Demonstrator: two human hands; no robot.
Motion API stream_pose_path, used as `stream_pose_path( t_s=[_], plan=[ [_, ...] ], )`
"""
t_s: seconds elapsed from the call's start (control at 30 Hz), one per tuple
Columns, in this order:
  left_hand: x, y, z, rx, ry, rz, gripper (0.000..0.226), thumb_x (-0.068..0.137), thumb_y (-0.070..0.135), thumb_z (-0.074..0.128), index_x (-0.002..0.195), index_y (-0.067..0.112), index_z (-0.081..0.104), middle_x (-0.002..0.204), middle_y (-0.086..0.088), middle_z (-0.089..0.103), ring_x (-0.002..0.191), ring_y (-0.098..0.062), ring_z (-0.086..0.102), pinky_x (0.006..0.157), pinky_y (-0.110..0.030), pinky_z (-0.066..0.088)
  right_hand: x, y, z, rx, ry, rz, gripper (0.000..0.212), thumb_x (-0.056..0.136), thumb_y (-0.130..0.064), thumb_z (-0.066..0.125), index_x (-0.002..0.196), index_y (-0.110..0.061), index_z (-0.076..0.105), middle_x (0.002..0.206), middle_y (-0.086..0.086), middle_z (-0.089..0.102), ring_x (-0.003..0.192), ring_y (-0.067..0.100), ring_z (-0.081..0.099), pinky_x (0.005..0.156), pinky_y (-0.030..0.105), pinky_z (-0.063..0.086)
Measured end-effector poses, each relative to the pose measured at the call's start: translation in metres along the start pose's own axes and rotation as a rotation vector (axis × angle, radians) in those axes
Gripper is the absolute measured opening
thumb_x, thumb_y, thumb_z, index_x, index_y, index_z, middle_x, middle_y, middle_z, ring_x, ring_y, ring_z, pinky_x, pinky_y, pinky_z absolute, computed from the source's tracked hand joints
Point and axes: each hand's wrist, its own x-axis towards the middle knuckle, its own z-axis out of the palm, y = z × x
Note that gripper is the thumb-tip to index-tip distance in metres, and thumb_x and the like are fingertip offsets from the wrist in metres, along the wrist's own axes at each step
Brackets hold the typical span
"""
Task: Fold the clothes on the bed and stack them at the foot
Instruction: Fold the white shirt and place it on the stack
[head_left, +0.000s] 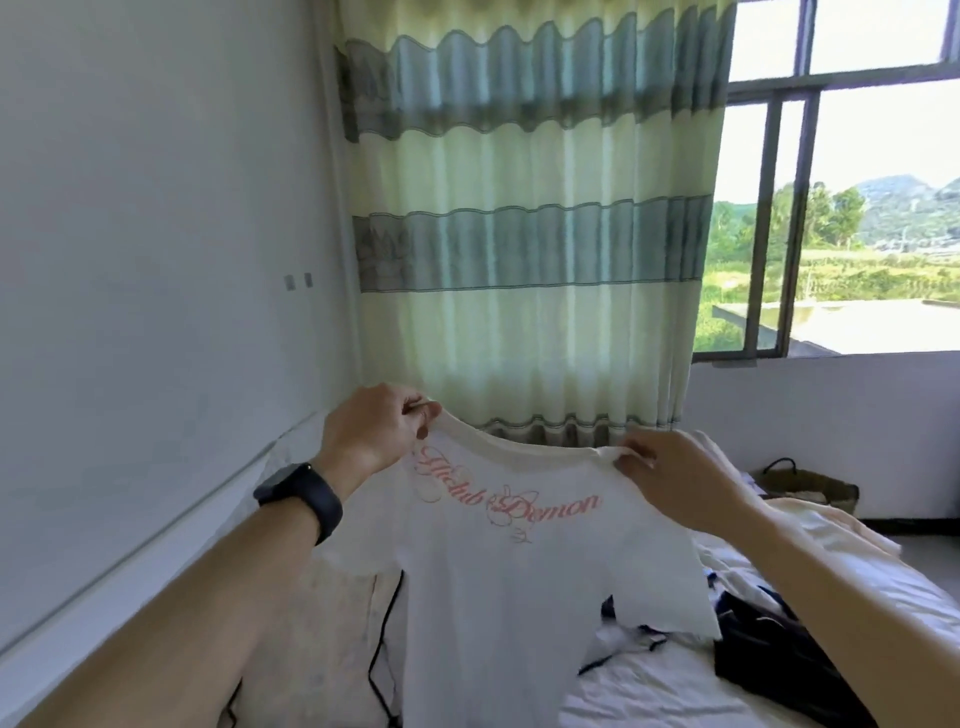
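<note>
A white T-shirt (509, 582) with pink script lettering hangs in the air in front of me, above the bed (660, 680). My left hand (374, 431) pinches its left shoulder near the collar. My right hand (675, 478) grips the right shoulder. The shirt's body drops down past the bottom of the view. Behind it on the white sheet lie more clothes: a dark garment (769, 654) at the right and a white one with dark trim (623, 639).
A white wall runs along the bed's left side. A striped green curtain (524, 234) hangs ahead, with a window (852, 218) to its right. A woven basket (810, 488) stands on the floor beyond the bed. A black cable (387, 629) trails over the mattress.
</note>
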Motion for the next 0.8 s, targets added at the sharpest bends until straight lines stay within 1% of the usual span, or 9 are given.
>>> stream_pose_path(
  t_s=[0.07,0.17,0.27,0.33,0.4,0.47,0.53,0.67,0.8],
  plan=[
    [-0.003,-0.014,0.0,-0.004,-0.049,0.013,0.037,0.095,0.061,0.052,0.084,0.031,0.069,0.079,0.015,0.067,0.074,-0.009,0.061,0.06,-0.026,0.043,0.003,0.001,-0.005,0.061,0.045,-0.014,0.023,0.098,-0.037,0.056,0.078,-0.048,0.061,0.075,-0.026,0.062,0.072,0.003,0.056,0.063,0.022,0.043],
    [-0.013,-0.032,0.013,0.008,-0.177,0.053,0.047,0.094,0.064,0.049,0.097,0.023,0.07,0.096,0.007,0.054,0.091,-0.014,0.054,0.075,-0.031,0.044,0.001,0.006,0.007,0.001,0.011,0.043,0.016,0.099,-0.036,0.058,0.089,-0.04,0.069,0.086,-0.012,0.067,0.079,0.017,0.056,0.067,0.034,0.044],
    [-0.039,-0.042,0.03,-0.216,-0.417,-0.045,0.06,0.092,0.064,0.047,0.108,0.011,0.068,0.104,0.0,0.064,0.095,-0.016,0.059,0.074,-0.021,0.042,-0.009,0.009,0.022,-0.058,-0.11,0.139,0.018,0.097,-0.045,0.059,0.081,-0.041,0.063,0.09,-0.007,0.069,0.084,0.021,0.06,0.076,0.038,0.051],
    [-0.059,-0.048,0.04,-0.412,-0.521,-0.121,0.056,0.092,0.06,0.048,0.116,0.015,0.069,0.112,0.011,0.067,0.105,-0.011,0.061,0.08,-0.011,0.045,-0.015,0.013,0.028,-0.04,-0.106,0.161,0.021,0.096,-0.049,0.059,0.077,-0.04,0.061,0.086,-0.007,0.068,0.083,0.023,0.061,0.075,0.038,0.052],
    [-0.073,-0.052,0.048,-0.533,-0.567,-0.159,0.05,0.09,0.054,0.055,0.113,0.011,0.069,0.113,0.009,0.073,0.109,-0.015,0.065,0.091,-0.019,0.05,-0.02,0.015,0.032,-0.022,-0.073,0.173,0.019,0.096,-0.05,0.057,0.082,-0.038,0.064,0.085,-0.007,0.068,0.083,0.024,0.061,0.07,0.036,0.05],
    [-0.086,-0.055,0.056,-0.657,-0.659,-0.217,0.056,0.086,0.046,0.064,0.116,-0.001,0.06,0.116,-0.015,0.072,0.106,-0.026,0.067,0.097,-0.037,0.05,-0.023,0.017,0.033,-0.008,-0.053,0.182,0.018,0.098,-0.048,0.056,0.087,-0.037,0.065,0.086,-0.007,0.07,0.077,0.022,0.064,0.067,0.034,0.049],
    [-0.1,-0.055,0.065,-0.816,-0.833,-0.3,0.061,0.087,0.037,0.071,0.126,-0.006,0.053,0.126,-0.03,0.063,0.113,-0.039,0.063,0.103,-0.051,0.044,-0.027,0.02,0.036,0.031,-0.048,0.185,0.017,0.099,-0.045,0.055,0.088,-0.035,0.064,0.082,-0.009,0.072,0.058,0.013,0.067,0.067,0.034,0.053],
    [-0.128,-0.052,0.092,-0.958,-1.147,-0.327,0.054,0.092,0.027,0.068,0.138,0.004,0.052,0.137,-0.024,0.059,0.123,-0.038,0.058,0.111,-0.055,0.04,-0.04,0.028,0.05,0.042,-0.055,0.186,0.02,0.1,-0.039,0.054,0.081,-0.037,0.06,0.076,-0.014,0.07,0.04,0.0,0.061,0.053,0.024,0.042],
    [-0.153,-0.043,0.118,-0.929,-1.21,-0.357,0.053,0.086,0.026,0.074,0.133,0.009,0.058,0.132,-0.019,0.064,0.121,-0.037,0.061,0.107,-0.052,0.047,-0.056,0.042,0.072,0.012,-0.106,0.231,0.023,0.099,-0.04,0.053,0.077,-0.038,0.057,0.074,-0.018,0.068,0.042,-0.006,0.06,0.05,0.021,0.034]
  ],
)
